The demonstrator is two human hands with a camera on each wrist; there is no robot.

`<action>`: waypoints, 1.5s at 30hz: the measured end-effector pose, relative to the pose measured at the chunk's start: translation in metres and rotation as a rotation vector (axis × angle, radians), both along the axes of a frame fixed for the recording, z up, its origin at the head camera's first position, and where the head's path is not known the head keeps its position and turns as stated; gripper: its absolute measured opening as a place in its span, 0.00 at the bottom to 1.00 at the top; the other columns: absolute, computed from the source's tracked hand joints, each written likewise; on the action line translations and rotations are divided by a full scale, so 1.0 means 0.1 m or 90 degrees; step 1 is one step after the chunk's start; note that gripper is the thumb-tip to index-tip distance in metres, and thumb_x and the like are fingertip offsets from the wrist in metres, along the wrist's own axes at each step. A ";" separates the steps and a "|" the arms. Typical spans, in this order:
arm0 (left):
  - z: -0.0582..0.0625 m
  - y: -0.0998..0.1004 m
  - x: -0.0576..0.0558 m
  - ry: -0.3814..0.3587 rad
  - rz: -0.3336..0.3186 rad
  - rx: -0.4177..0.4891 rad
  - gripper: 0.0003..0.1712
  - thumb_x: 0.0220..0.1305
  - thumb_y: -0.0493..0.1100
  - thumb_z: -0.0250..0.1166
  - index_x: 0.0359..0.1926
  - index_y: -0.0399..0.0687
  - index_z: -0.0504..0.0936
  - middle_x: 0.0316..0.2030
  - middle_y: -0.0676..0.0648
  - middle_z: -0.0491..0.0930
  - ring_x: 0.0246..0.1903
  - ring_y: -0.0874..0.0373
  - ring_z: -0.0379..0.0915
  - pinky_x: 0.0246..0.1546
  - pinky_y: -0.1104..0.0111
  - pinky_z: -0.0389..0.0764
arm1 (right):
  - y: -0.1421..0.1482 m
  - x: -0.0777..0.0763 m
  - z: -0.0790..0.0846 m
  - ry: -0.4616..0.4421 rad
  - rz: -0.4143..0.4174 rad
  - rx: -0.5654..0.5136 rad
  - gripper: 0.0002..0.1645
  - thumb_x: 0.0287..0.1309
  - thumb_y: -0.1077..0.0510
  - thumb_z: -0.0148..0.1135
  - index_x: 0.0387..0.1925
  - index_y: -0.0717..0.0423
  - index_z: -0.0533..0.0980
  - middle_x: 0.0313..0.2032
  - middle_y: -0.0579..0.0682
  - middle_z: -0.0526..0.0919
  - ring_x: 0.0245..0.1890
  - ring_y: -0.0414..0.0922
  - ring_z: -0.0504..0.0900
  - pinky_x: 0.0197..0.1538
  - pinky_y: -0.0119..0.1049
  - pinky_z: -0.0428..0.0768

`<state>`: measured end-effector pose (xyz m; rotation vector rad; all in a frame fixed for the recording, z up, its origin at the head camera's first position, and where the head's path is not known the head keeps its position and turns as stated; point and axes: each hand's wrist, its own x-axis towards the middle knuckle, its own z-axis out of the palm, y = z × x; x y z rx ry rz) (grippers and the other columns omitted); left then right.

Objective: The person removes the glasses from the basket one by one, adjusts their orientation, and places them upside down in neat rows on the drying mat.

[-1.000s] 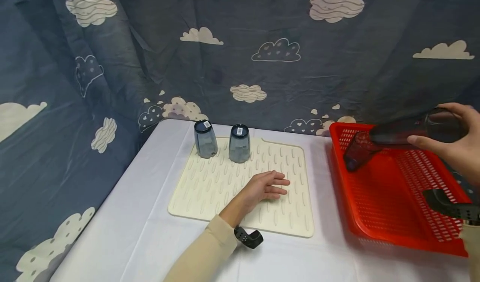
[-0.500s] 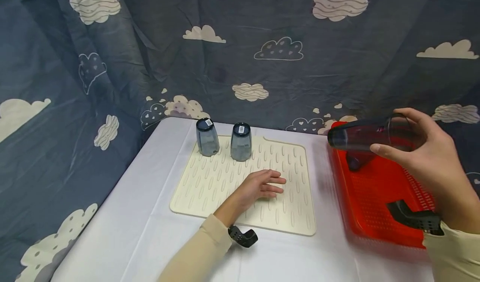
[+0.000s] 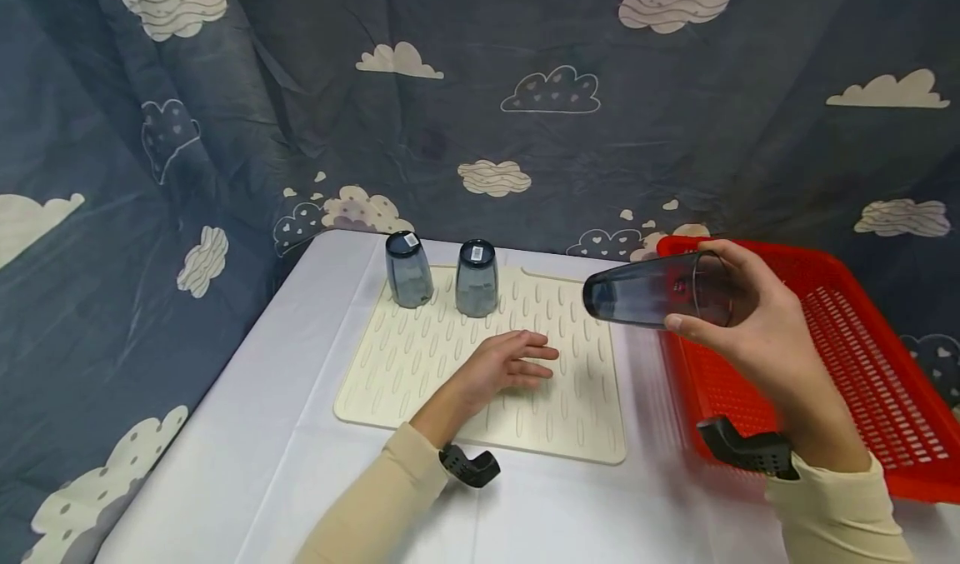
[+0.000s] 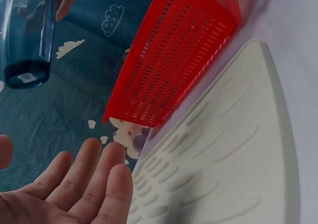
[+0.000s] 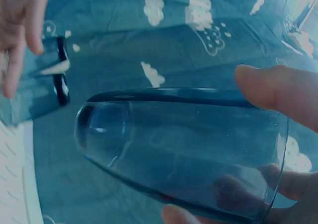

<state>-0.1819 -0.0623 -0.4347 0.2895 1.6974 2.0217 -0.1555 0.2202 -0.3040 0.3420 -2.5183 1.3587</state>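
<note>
My right hand (image 3: 772, 339) grips a blue tinted drinking glass (image 3: 637, 291) near its rim. The glass lies sideways in the air, base pointing left, between the basket and the mat. In the right wrist view, thumb and fingers wrap the mouth end of the glass (image 5: 184, 144). My left hand (image 3: 498, 372) hovers over the cream drying mat (image 3: 585, 414), fingers loosely extended and holding nothing; its palm (image 4: 54, 204) shows in the left wrist view. Two similar glasses stand upside down on the mat's back part, one at the left (image 3: 410, 277) and one nearer the middle (image 3: 477, 285).
A red perforated basket (image 3: 892, 364) stands at the right of the white-covered table (image 3: 262, 431), partly hidden by my right arm. A dark blue cloth with cloud prints (image 3: 427, 147) hangs behind and at the left.
My right hand has carried the glass leftward out from over the red basket toward the mat. My left hand has shifted slightly left, still above the mat.
</note>
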 end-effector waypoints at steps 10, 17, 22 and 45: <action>0.11 -0.16 0.04 0.028 -0.033 0.042 0.36 0.78 0.58 0.34 0.70 0.34 0.62 0.68 0.30 0.68 0.55 0.48 0.80 0.59 0.58 0.80 | -0.34 0.04 -0.14 0.019 0.104 -0.033 0.51 0.43 0.69 0.77 0.69 0.50 0.64 0.56 0.43 0.74 0.48 0.32 0.78 0.44 0.18 0.81; 0.11 -0.26 0.03 0.038 -0.048 0.089 0.43 0.76 0.66 0.31 0.71 0.35 0.61 0.64 0.32 0.71 0.49 0.55 0.82 0.54 0.60 0.81 | -0.52 0.02 -0.28 0.001 0.175 -0.079 0.48 0.43 0.72 0.76 0.66 0.59 0.64 0.55 0.47 0.75 0.48 0.36 0.80 0.47 0.23 0.83; 0.10 -0.31 0.03 0.047 -0.066 0.106 0.47 0.73 0.71 0.30 0.73 0.38 0.58 0.57 0.46 0.79 0.49 0.57 0.82 0.53 0.60 0.81 | -0.63 0.02 -0.36 -0.024 0.197 -0.079 0.45 0.44 0.70 0.76 0.64 0.58 0.65 0.55 0.57 0.76 0.47 0.38 0.80 0.47 0.26 0.84; 0.12 -0.47 0.14 0.099 -0.023 0.088 0.51 0.60 0.54 0.71 0.75 0.39 0.56 0.65 0.36 0.67 0.45 0.60 0.81 0.51 0.66 0.83 | -0.82 0.00 -0.52 -0.069 0.265 -0.032 0.47 0.47 0.64 0.77 0.65 0.53 0.60 0.58 0.56 0.73 0.54 0.54 0.78 0.51 0.30 0.83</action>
